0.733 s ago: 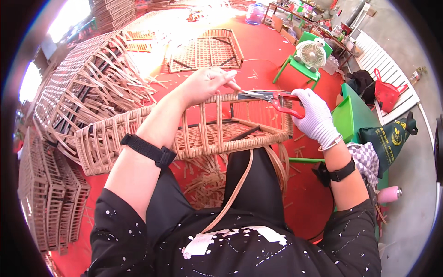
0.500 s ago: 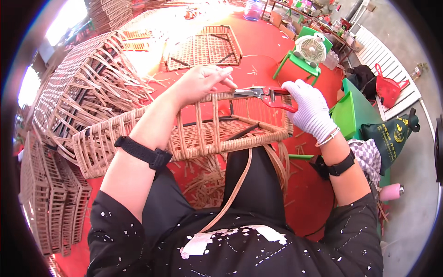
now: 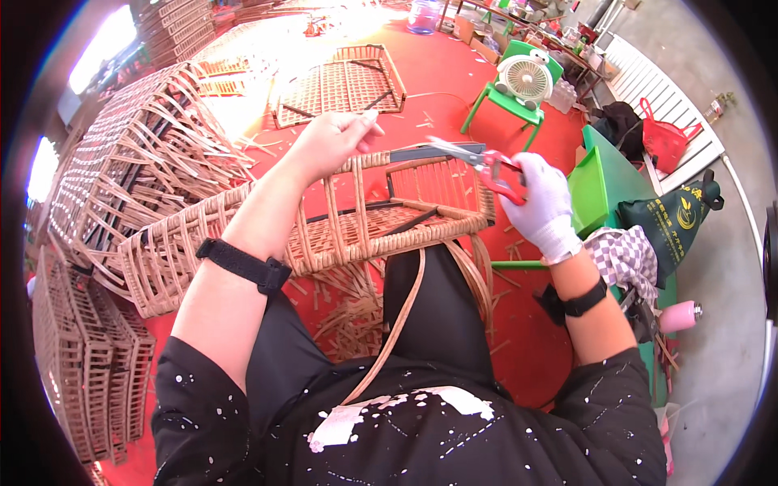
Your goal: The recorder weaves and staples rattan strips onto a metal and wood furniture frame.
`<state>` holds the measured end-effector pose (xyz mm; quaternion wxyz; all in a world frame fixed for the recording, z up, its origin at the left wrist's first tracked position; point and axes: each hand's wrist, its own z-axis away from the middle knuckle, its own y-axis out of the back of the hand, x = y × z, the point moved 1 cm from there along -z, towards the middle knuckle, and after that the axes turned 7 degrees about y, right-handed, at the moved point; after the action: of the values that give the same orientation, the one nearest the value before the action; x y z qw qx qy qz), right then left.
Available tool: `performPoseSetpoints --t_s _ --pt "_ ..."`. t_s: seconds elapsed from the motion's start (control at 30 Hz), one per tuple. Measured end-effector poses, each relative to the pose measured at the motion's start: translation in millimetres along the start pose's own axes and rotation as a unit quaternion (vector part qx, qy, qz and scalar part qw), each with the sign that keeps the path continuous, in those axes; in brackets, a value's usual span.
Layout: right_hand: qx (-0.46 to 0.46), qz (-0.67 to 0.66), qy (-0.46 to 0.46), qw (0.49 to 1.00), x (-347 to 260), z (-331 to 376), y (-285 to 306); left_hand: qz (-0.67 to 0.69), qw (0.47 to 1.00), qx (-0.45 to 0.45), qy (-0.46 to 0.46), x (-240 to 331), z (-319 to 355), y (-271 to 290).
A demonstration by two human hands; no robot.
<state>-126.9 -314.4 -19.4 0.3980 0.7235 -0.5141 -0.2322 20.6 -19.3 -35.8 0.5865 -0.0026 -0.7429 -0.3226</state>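
Observation:
A half-woven wicker basket (image 3: 429,232) lies across my lap. Its far rail is wrapped in cane on the left and shows bare dark frame (image 3: 415,153) toward the right. My left hand (image 3: 328,146), bare, is over the wrapped part with thumb and fingers drawn together; whatever they hold, if anything, is hidden. In a white glove, my right hand (image 3: 545,202) grips red-handled pruning shears (image 3: 492,164). Their blades point left above the bare rail. Loose cane strands (image 3: 412,301) hang from the basket's near side over my legs.
Large woven pieces (image 3: 121,170) and stacked wicker panels (image 3: 81,356) stand at the left. A flat woven panel (image 3: 344,81) lies ahead on the red floor. To the right are a green chair with a fan (image 3: 527,81), a dark green bag (image 3: 668,227) and a pink bottle (image 3: 679,316).
The shears have moved off the rail, and their blades now tilt up to the left. My left fingers have drawn back left along the rail and curled in.

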Motion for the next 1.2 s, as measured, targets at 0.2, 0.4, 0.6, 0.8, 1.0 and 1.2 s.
performPoseSetpoints --t_s 0.2,0.4,0.6,0.8,1.0,1.2 --pt "0.004 0.018 -0.159 0.987 23 106 27 -0.253 0.966 0.025 0.040 2 6 -10" --pt "-0.015 0.059 -0.278 0.959 43 188 67 -0.377 0.923 0.006 0.079 32 29 -1" --pt "0.025 0.034 -0.348 0.936 51 201 80 -0.426 0.897 -0.059 0.108 21 41 19" --pt "0.050 -0.011 -0.253 0.966 57 189 60 -0.434 0.893 -0.073 0.096 9 49 40" --pt "0.037 0.010 -0.236 0.971 43 189 55 -0.355 0.929 -0.004 0.104 10 80 66" --pt "0.062 0.015 -0.288 0.956 60 207 68 -0.382 0.922 -0.012 0.060 -13 62 58"
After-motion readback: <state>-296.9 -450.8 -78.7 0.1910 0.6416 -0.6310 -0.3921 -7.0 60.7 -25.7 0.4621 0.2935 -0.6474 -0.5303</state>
